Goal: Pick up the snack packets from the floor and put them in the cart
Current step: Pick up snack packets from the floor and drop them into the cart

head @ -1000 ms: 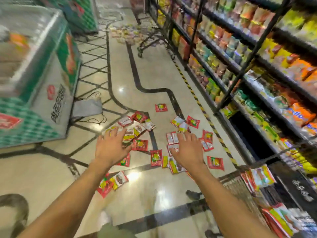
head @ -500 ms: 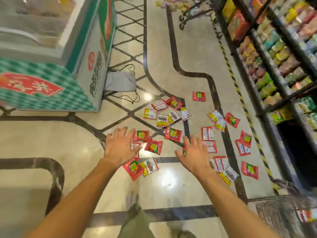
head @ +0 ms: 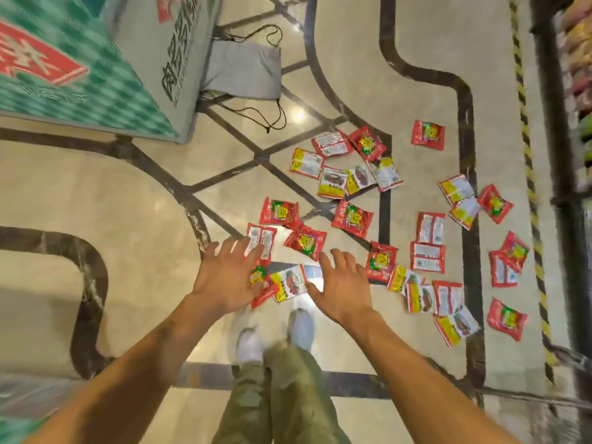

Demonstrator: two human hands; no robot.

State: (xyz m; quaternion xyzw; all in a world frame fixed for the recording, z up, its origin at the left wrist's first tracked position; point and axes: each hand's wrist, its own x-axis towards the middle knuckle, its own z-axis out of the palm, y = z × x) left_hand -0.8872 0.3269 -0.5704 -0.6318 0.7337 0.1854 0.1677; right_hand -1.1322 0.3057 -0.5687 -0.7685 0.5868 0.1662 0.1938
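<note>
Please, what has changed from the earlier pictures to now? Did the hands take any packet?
The view tilted down toward the glossy beige tiled floor. Both arms reached lower, so the left hand and right hand now spread open over the nearest small red and yellow plastic snack packets. Neither hand grips anything. The packets stayed scattered where they were; the green chest freezer also stayed.

Snack packets lie scattered on the floor, between the freezer left and shelves right.
</note>
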